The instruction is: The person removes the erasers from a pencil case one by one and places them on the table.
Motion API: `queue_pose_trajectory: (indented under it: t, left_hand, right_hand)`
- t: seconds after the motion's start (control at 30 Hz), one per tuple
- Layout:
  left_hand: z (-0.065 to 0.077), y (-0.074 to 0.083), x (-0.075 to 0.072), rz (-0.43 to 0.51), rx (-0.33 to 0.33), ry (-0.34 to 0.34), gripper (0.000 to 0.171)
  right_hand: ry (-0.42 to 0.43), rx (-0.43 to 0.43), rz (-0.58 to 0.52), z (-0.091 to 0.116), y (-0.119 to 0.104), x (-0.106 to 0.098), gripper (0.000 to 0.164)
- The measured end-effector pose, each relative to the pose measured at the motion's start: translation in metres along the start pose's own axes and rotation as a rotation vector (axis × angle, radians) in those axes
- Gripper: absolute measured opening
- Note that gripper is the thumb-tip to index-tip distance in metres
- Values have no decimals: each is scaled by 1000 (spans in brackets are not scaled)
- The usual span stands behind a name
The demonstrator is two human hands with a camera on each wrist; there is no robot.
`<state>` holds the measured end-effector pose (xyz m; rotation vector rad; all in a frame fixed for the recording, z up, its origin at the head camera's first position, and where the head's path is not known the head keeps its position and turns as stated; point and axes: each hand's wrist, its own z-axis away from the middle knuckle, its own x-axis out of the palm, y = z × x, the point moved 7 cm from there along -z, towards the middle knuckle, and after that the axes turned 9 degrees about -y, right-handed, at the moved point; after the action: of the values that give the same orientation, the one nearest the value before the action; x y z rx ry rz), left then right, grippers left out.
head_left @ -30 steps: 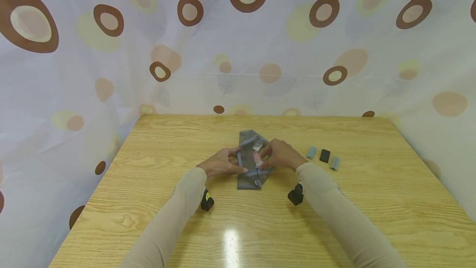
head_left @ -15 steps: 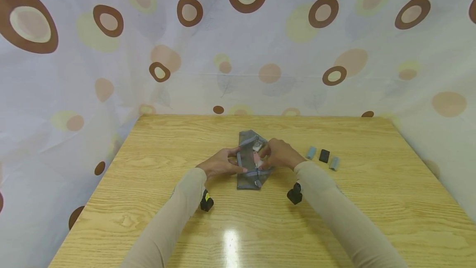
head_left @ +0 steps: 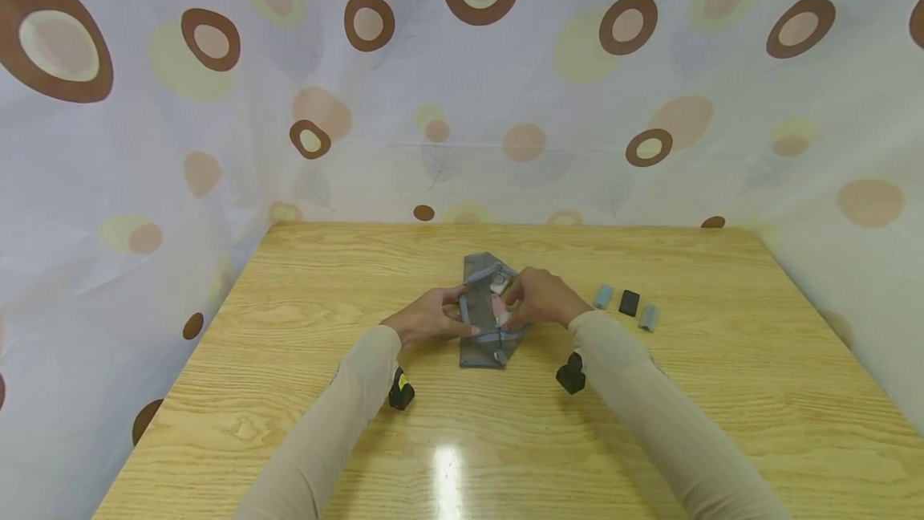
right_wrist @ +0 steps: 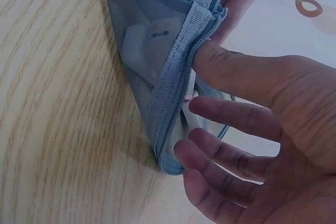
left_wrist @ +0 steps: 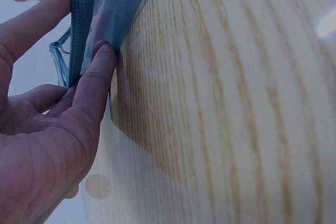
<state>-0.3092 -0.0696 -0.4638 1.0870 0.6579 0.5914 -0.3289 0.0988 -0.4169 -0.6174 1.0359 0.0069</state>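
A grey-blue mesh zipper pouch (head_left: pixel 478 307) stands on the table, its zipper side partly open to the right. My left hand (head_left: pixel 431 315) holds its left side between thumb and fingers; in the left wrist view the thumb (left_wrist: pixel 93 85) presses the mesh. My right hand (head_left: pixel 543 299) is at the opening, fingers bent, with the thumb tip hidden behind the zipper edge (right_wrist: pixel 176 85). Something white and pinkish (head_left: pixel 500 309) shows by those fingertips; whether they pinch it, I cannot tell. A white boxy item (right_wrist: pixel 135 45) shows through the mesh.
Right of my hands lie a small black case (head_left: pixel 630 302) and two light-blue pieces, one farther back (head_left: pixel 603 296) and one nearer (head_left: pixel 648 317). A patterned curtain (head_left: pixel 462 103) closes off the back and sides of the wooden table (head_left: pixel 325 279).
Almost nothing moves. My right wrist and forearm have shifted very slightly left; the pouch and my left hand stay where they were.
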Motion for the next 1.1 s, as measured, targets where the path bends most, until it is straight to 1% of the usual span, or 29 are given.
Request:
queue_pose_trajectory:
  t: [0.23, 0.53, 0.8, 0.97, 1.1]
  left_hand:
    - [0, 2, 0, -10, 2, 6, 94]
    - [1, 2, 1, 1, 2, 7, 94]
    - [1, 2, 1, 4, -4, 5, 94]
    - [0, 2, 1, 2, 3, -2, 94]
    - [0, 2, 0, -17, 3, -6, 94]
  right_hand:
    - [-21, 12, -29, -1, 2, 1, 42]
    - [-25, 16, -27, 3, -4, 0, 42]
    - [-36, 17, -31, 3, 0, 1, 43]
    - [-9, 10, -28, 3, 3, -1, 43]
    - [12, 13, -36, 4, 5, -2, 43]
